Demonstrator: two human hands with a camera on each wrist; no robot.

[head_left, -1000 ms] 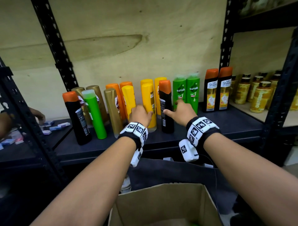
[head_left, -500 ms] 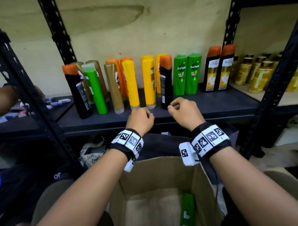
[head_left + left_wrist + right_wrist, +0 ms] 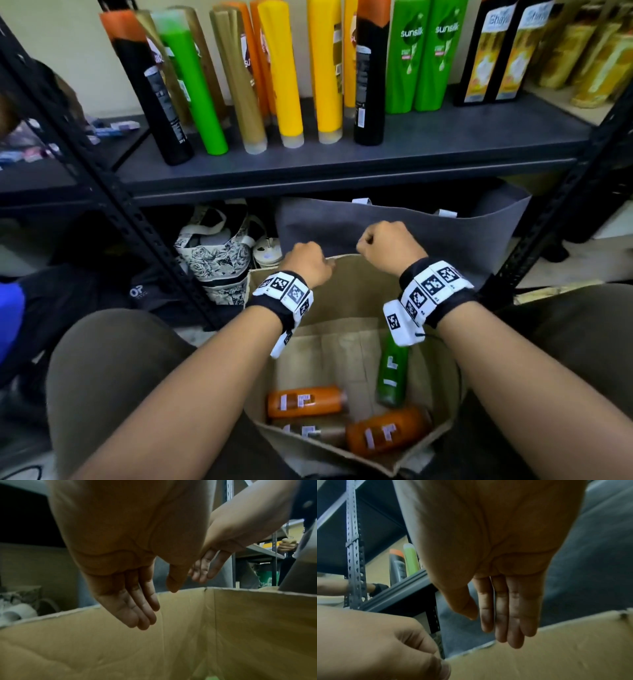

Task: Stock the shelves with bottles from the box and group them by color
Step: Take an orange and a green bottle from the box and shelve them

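An open cardboard box (image 3: 356, 294) sits between my knees. In it lie two orange bottles (image 3: 305, 401) (image 3: 387, 433), a green bottle (image 3: 392, 373) and a brownish one (image 3: 315, 432). My left hand (image 3: 308, 262) and right hand (image 3: 387, 245) hover side by side over the box's far rim, holding nothing. The left wrist view shows the left hand (image 3: 154, 608) with fingers hanging straight above the box wall (image 3: 240, 628). The right hand (image 3: 496, 626) also has straight fingers. Above, the shelf (image 3: 411, 150) carries black, green, gold, orange and yellow bottles, with two green Sunsilk bottles (image 3: 419, 58) together.
A grey fabric bag (image 3: 428, 229) stands behind the box under the shelf, with a patterned bag (image 3: 219, 260) to its left. Black perforated uprights (image 3: 113, 192) (image 3: 548, 222) flank the bay. Gold bottles (image 3: 599, 61) fill the neighbouring shelf on the right.
Both hands have drawn back from the bottles on the shelf and dropped to the box's far rim. My view has tilted down, bringing the bottles in the box into sight.
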